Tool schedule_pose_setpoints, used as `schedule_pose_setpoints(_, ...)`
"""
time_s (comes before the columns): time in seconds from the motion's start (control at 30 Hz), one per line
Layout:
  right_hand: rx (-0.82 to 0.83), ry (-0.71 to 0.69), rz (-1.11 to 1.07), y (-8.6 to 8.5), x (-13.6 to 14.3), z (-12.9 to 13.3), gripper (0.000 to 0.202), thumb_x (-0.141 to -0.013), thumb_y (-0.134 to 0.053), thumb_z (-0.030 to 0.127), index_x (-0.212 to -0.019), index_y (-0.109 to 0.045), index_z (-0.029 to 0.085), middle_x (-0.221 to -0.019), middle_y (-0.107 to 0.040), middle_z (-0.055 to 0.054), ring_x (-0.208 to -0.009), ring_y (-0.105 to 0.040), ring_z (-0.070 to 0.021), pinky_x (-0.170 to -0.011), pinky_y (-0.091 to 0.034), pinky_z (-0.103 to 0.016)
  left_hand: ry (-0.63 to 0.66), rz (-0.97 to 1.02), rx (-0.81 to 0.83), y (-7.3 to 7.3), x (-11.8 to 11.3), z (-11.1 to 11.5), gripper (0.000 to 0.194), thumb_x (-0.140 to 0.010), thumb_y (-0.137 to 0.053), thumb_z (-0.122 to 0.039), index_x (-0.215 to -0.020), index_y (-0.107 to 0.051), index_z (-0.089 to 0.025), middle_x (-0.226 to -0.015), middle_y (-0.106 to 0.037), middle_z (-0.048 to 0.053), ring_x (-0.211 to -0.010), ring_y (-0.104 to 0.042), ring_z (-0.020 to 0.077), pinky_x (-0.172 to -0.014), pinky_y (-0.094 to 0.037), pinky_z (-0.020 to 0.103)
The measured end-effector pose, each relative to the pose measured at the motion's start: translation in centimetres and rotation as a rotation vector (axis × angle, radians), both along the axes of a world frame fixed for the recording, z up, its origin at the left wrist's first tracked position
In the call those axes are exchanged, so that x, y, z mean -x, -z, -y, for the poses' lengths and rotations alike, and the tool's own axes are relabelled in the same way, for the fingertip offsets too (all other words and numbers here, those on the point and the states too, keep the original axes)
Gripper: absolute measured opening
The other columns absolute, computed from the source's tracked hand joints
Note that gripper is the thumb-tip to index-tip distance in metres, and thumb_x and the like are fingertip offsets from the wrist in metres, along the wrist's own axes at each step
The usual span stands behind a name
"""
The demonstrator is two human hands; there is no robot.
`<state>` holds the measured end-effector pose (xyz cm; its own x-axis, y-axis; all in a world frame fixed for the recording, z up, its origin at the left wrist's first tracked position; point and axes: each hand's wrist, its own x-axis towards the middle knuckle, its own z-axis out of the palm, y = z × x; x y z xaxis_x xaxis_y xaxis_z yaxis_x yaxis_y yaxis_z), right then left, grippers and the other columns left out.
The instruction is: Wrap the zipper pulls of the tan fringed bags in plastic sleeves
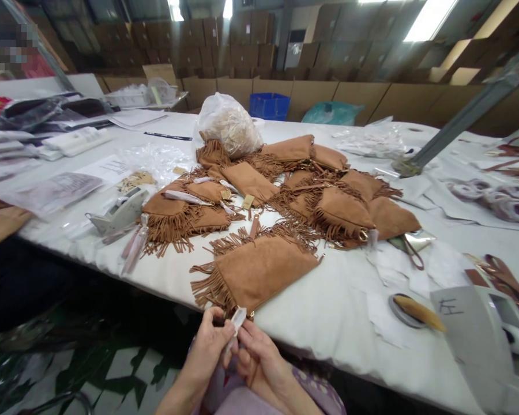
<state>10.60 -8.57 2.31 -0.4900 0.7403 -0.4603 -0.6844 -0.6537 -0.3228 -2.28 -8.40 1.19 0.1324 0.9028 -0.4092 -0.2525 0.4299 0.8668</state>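
At the near edge of the white-covered table [341, 311], you have a small white wrapped piece [239, 318] just beside the lower corner of a brown fringed pouch [268, 268]; your left hand [210, 341] pinches it between thumb and fingers; your right hand [262, 351] has its fingertips closed in at the other side of it, the remaining fingers curled. The pouch lies flat in front of you, its fringe spread to the left and along the far side, a small metal clasp [251, 315] at the near corner; beyond it sits a heap of similar pouches [343, 207], with tan tags [248, 202] whose print is too small to read. Left of the heap are a grey tape dispenser [123, 212] and a printed sheet [106, 168], its lines illegible; a dark strip [168, 136] farther back bears pale marks you cannot make out; behind the heap stands a clear bag of tan material [231, 124]. To your right, a roll of brown tape [409, 311] lies by a large pale dispenser [476, 334], marked by hand with dark strokes resembling an H with extra lines; at the far left, another person's forearm [4, 227] reaches the table.
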Motion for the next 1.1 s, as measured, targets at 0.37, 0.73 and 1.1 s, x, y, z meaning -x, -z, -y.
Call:
schedule_pose_setpoints(0.37,-0.341,-0.358,0.75,-2.7,-7.8,-3.3,0.045,-0.078,-0.056,0.054,-0.086,-0.064,0.011,-0.073,-0.068,-0.005,-0.035,-0.048,-0.0042,-0.033,-0.02,-0.017,0.137,0.347,0.205,-0.1,1.2,-3.2,0.039,-0.08,-0.066,-0.034,-0.099,-0.035,-0.023,-0.051,-0.056,-0.007,-0.031,-0.032,0.0016,-0.036,-0.018,0.012)
schedule_pose_setpoints(0.73,-0.734,-0.103,1.622,1.8,-8.9,-0.9,0.028,-0.078,-0.055,0.028,-0.103,-0.063,0.02,-0.084,-0.058,-0.004,-0.075,-0.058,-0.018,-0.07,-0.046,-0.029,0.106,0.293,0.193,-0.1,1.0,-3.7,0.036,-0.081,-0.064,-0.034,-0.099,-0.035,-0.023,-0.052,-0.055,-0.007,-0.032,-0.032,0.0019,-0.036,-0.017,0.012)
schedule_pose_setpoints(1.1,-0.922,-0.298,1.605,0.7,-7.7,-2.6,0.011,-0.078,-0.059,0.028,-0.076,-0.067,0.02,-0.077,-0.063,-0.004,-0.076,-0.057,-0.0193,-0.071,-0.043,-0.03,0.113,0.218,0.182,-0.4,1.7,-4.3,0.037,-0.079,-0.065,-0.04,-0.098,-0.036,-0.023,-0.054,-0.057,-0.006,-0.033,-0.035,0.0025,-0.038,-0.022,0.013)
